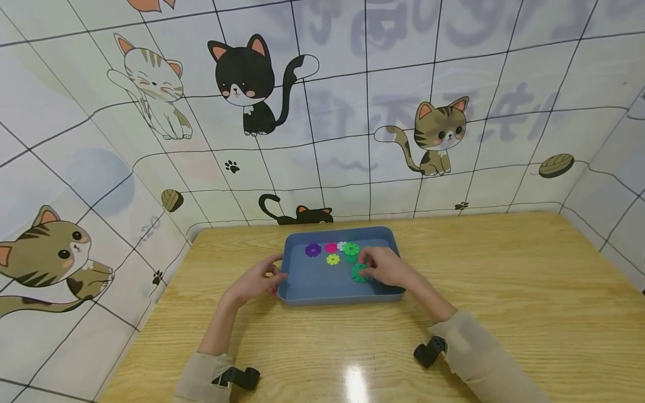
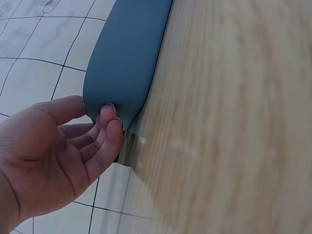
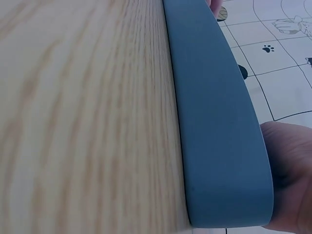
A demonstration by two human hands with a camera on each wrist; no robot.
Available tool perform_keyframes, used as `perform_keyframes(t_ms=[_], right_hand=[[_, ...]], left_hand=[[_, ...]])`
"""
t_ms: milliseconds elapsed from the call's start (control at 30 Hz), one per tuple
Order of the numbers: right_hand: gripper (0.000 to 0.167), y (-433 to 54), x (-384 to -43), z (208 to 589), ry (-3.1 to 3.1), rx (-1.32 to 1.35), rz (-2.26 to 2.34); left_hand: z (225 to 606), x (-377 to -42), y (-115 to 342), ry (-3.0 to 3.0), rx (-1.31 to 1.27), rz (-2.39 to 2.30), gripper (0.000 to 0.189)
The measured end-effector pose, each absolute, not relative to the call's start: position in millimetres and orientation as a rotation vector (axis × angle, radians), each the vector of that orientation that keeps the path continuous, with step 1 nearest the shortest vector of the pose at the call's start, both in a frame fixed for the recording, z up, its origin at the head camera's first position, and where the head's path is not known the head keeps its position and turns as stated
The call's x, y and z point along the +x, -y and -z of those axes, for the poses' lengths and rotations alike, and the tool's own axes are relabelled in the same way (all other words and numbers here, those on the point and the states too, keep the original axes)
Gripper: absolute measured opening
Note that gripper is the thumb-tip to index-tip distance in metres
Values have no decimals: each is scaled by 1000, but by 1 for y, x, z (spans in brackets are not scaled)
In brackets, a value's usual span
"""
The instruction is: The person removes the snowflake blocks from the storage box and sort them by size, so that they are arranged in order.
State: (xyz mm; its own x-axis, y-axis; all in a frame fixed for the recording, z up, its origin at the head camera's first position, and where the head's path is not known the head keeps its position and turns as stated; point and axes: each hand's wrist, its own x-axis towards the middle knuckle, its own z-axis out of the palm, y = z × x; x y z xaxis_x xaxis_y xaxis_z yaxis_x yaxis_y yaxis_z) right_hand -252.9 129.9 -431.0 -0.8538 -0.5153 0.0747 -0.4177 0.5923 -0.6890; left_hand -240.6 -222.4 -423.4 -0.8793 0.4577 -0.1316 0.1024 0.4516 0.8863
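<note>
A blue tray (image 1: 322, 286) stands on the wooden table, with notched plastic snowflake discs in it. At its left end my left hand (image 1: 256, 280) grips the rim, thumb over the edge; in the left wrist view its fingertips (image 2: 114, 124) lie against the outer wall. Over the tray's right side, my right hand (image 1: 385, 266) pinches a green disc (image 1: 356, 275) between thumb and fingers. Near that hand a light green disc (image 1: 351, 248) overlaps a white disc (image 1: 341, 245). Most of the right hand (image 3: 292, 170) is hidden behind the tray wall in the right wrist view.
A purple disc (image 1: 313, 250), a pink disc (image 1: 330, 248) and a yellow disc (image 1: 333, 259) lie farther left in the tray. The wooden table (image 1: 504, 268) meets a tiled wall (image 1: 342, 112) with cat drawings behind the tray.
</note>
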Motion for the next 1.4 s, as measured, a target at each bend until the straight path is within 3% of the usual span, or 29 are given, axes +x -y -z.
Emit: perform_keyframes(t_ms=[200,433,1400], right_hand=[[6,-134,-252,430,-2621,-771,1276],[11,-144,-257,422,-2620,-782,1429],[24,-229,-277,422,-2822,-311,1528]], left_hand=[[424,-240,222,-2362,486,-1403,64],[423,-239,222,-2366,472,-1396,63],[423,-241,224,-2349,512,-1388,62]])
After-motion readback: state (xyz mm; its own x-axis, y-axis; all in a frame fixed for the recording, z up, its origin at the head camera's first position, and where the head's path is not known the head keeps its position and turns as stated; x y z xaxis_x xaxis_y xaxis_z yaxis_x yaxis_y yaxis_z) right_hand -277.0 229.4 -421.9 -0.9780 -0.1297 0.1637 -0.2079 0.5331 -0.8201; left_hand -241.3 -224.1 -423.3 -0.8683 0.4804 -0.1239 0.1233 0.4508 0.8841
